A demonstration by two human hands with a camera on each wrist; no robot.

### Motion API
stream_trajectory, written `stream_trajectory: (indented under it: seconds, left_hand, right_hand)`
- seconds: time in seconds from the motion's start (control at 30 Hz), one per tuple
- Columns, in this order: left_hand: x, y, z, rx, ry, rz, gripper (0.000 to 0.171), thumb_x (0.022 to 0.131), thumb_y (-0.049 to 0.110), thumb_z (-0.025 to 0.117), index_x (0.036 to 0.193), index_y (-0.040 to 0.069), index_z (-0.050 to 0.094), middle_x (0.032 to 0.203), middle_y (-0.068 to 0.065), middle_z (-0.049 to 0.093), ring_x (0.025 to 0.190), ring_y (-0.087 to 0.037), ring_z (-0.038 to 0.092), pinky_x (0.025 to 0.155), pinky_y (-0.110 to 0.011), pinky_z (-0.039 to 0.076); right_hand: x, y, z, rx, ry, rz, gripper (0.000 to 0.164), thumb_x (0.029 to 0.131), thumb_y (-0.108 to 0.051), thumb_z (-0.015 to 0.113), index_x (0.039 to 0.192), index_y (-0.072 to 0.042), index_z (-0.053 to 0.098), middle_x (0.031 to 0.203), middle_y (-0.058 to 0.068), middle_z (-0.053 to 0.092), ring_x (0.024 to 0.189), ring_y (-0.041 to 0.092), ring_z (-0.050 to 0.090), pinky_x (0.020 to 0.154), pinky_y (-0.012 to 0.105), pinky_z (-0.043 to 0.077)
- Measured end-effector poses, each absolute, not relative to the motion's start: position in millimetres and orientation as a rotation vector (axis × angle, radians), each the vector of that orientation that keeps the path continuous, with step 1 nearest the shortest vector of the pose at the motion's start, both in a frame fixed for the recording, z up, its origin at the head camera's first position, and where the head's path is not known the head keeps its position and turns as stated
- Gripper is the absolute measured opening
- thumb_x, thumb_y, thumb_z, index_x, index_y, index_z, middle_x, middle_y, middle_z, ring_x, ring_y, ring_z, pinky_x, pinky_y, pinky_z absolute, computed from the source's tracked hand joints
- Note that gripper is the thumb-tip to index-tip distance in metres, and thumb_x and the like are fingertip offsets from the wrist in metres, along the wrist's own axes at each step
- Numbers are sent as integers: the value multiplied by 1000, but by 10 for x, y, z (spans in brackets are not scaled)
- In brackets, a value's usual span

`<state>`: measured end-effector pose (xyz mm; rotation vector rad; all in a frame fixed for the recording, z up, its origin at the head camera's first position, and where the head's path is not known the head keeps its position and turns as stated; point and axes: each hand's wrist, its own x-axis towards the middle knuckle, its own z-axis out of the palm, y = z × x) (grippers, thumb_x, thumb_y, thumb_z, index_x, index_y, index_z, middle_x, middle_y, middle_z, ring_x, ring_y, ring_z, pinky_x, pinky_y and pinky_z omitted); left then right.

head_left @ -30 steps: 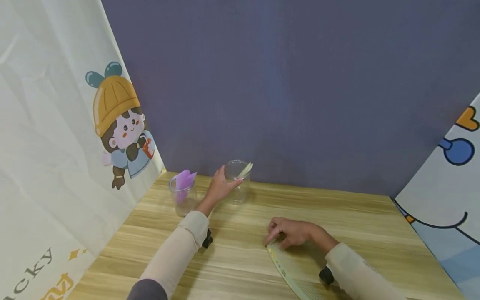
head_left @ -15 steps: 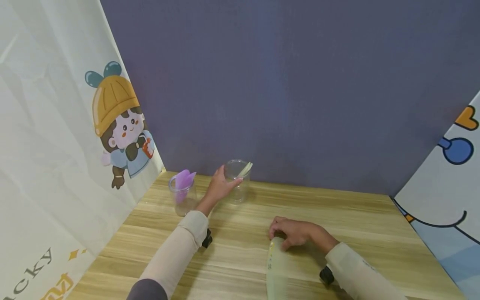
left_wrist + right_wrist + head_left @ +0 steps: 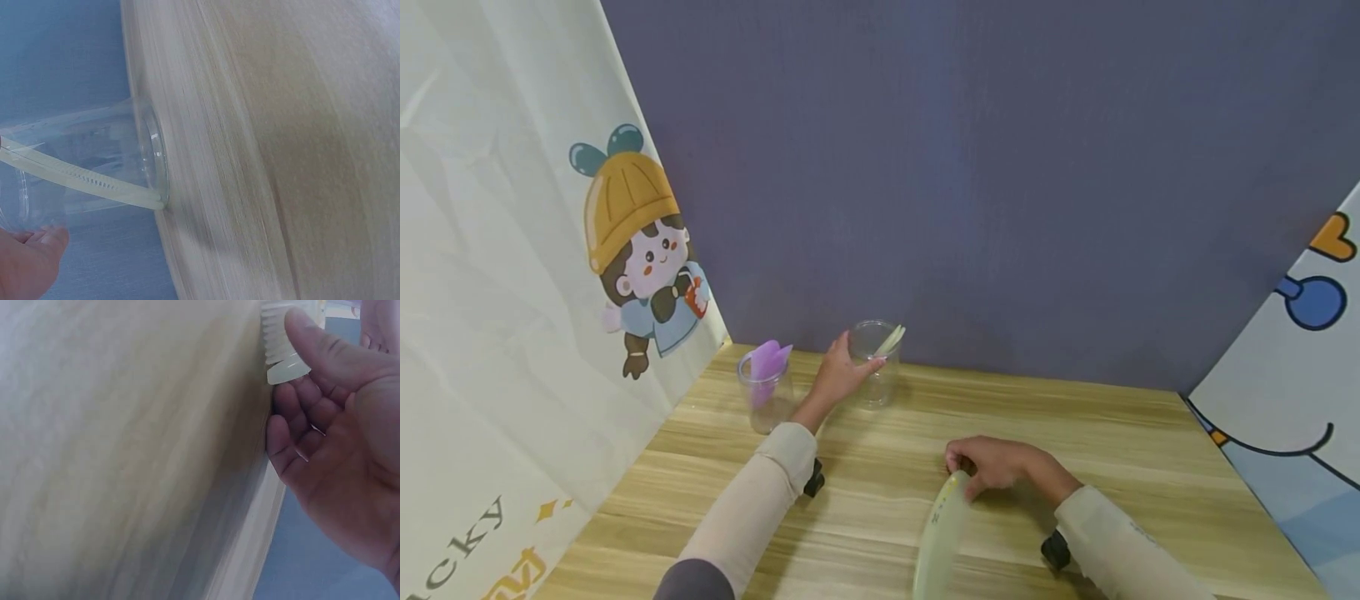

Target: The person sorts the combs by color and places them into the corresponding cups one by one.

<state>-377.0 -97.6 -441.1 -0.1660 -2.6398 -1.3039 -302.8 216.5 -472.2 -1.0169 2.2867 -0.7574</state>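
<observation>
A pale green comb [image 3: 942, 537] is pinched at one end by my right hand [image 3: 994, 463], low over the front middle of the table. Its other end runs toward me and out of the head view. In the right wrist view the thumb presses the comb [image 3: 289, 367] near its end tooth, and the lower fingers are curled beside the wood. At the back, my left hand [image 3: 838, 372] grips a clear plastic cup [image 3: 876, 390] near its rim. Inside that cup leans another pale comb [image 3: 94, 181], its teeth visible through the wall; two tips [image 3: 891, 340] show at the rim.
Left of my left forearm stands a second clear cup [image 3: 762, 417] holding purple flat pieces [image 3: 769, 362]. A dark wall panel [image 3: 970, 208] rises behind the wooden table [image 3: 1075, 417]. Printed sheets [image 3: 497, 275] border both sides.
The comb in my right hand has swung from pointing lower right to lower left and has tilted. The right hand has shifted slightly right. My left hand and both cups stay put.
</observation>
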Motion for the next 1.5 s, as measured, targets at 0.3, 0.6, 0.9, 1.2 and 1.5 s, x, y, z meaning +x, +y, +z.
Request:
stream_trajectory:
  seconds: [0.3, 0.6, 0.9, 1.2, 1.5]
  left_hand:
    - [-3782, -973, -4422, -178, -2639, -1294, 106, 85, 55, 76, 158, -3, 25, 158, -30, 37, 143, -48, 42, 118, -59, 37]
    - [-3774, -969, -4419, -169, -2642, -1297, 106, 85, 55, 76, 158, -2, 25, 158, -30, 37, 142, -48, 43, 118, -58, 37]
    - [-3741, -978, -4374, -165, -2643, -1305, 105, 86, 54, 76, 158, -2, 25, 158, -29, 36, 143, -48, 41, 118, -59, 36]
    - [-3755, -986, -4382, -175, -2639, -1304, 105, 85, 55, 76, 158, -1, 25, 158, -29, 36, 143, -48, 41, 118, -60, 36]
    - [-3754, -976, -4389, -188, -2625, -1310, 104, 85, 54, 76, 157, -3, 27, 156, -31, 38, 142, -48, 43, 118, -59, 37]
  right_hand:
    - [-3102, 2263, -4736, -1194, 2146, -903, 26, 91, -6, 71, 114, -3, 61, 107, 9, 66, 95, 5, 58, 84, 22, 52]
    - [-3101, 2365, -4701, -986, 2017, -1002, 49, 89, -1, 73, 135, 5, 59, 124, 19, 67, 100, 13, 65, 84, 21, 55]
    - [-3088, 2398, -4656, -907, 2008, -1029, 49, 90, 2, 70, 137, 0, 60, 122, 14, 70, 100, 14, 68, 78, 21, 55]
    - [-3127, 2451, -4617, -928, 1955, -1177, 53, 88, -7, 78, 135, 10, 59, 117, 21, 72, 96, 10, 70, 76, 21, 59]
    - [-3186, 2632, -4546, -853, 1892, -1394, 58, 93, -2, 70, 142, 17, 45, 122, 6, 73, 102, 11, 71, 83, 25, 61]
